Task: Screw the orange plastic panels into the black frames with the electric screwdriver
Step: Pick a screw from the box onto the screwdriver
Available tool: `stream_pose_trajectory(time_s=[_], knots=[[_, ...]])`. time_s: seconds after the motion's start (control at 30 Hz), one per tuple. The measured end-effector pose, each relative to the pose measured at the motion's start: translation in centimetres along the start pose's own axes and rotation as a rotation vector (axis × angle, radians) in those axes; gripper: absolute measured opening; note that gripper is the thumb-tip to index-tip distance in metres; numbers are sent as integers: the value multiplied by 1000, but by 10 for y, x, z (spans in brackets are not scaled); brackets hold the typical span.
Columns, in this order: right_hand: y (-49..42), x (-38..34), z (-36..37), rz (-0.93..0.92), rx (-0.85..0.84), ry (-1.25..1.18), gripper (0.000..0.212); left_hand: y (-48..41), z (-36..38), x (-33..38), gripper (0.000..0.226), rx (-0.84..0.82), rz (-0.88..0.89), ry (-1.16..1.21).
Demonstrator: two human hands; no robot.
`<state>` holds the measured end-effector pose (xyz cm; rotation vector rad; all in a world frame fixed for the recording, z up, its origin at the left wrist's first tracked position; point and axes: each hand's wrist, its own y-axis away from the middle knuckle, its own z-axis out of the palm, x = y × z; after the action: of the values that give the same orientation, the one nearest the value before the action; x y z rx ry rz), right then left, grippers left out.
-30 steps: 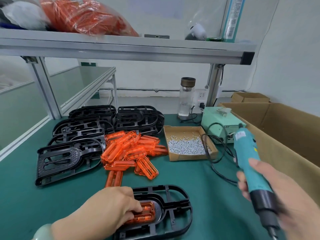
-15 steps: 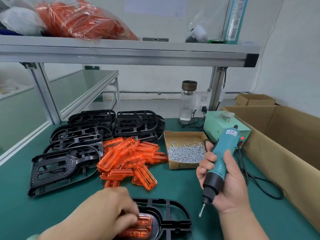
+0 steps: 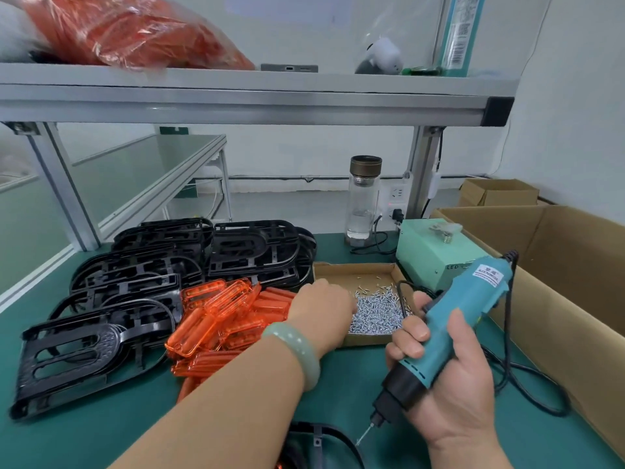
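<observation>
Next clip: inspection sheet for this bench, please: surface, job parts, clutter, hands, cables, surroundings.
Surface: green mat bench top.
Job's things: stacked black plastic frames; heap of translucent orange plastic panels; shallow cardboard tray of small silver screws; one more black frame at the bottom edge, partly hidden.
Clutter: clear glass bottle with brown lid; pale green power box.
Hands: left hand reaches into the tray, fingertips hidden; right hand grips the teal electric screwdriver, bit down.
Cables: black screwdriver cable loops over the mat at right.
Surroundings: aluminium shelf overhead holding a clear bag of orange parts; large open cardboard box at right.
</observation>
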<state>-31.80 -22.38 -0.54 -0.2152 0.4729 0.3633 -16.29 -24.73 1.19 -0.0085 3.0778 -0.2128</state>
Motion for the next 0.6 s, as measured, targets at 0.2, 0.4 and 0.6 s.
stream_pose_trajectory(time_s=[0.2, 0.4, 0.6], knots=[[1, 3, 3, -35, 33, 21, 30, -18, -1, 3, 19, -95, -76, -31], [-4, 8, 4, -105, 119, 6, 31, -10, -7, 0, 12, 87, -167, 380], [-5, 8, 5, -112, 170, -47, 21, 28, -15, -9, 22, 296, -368, 868]])
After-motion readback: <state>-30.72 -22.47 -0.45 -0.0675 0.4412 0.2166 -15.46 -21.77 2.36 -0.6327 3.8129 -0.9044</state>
